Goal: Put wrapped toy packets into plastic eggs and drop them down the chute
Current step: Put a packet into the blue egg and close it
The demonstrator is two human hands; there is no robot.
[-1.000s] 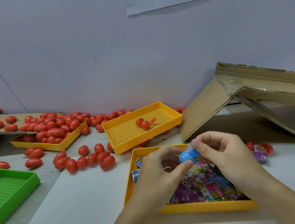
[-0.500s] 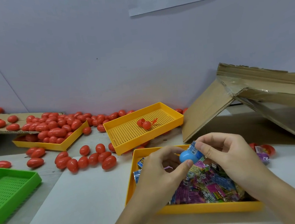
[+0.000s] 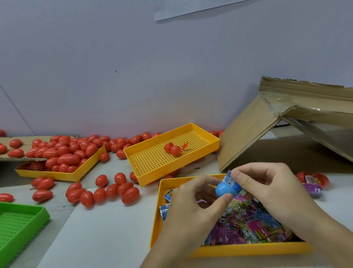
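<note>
Blue plastic egg half (image 3: 225,189), smooth and rounded, sits pinched between left hand (image 3: 195,204) thumb and curled fingers, above the near yellow tray (image 3: 157,216); barely shifted versus a second ago, hands a touch higher over the tray. Right hand (image 3: 267,187) fingertips pinch a crinkly printed toy packet (image 3: 230,179) with barcode, pressed against the egg's open side, same grip as before, packet not yet fully inside. Tray under the hands holds a heap of glossy purple, blue and green wrapped packets (image 3: 247,223). Perforated yellow tray (image 3: 169,156) behind holds one opened red egg (image 3: 172,149). Glossy oval red eggs (image 3: 103,191) lie scattered on the table and heaped in a third yellow tray (image 3: 60,163) far left. Green mesh tray (image 3: 13,227) at left edge. Corrugated cardboard chute (image 3: 298,127), taped, slopes at right.
</note>
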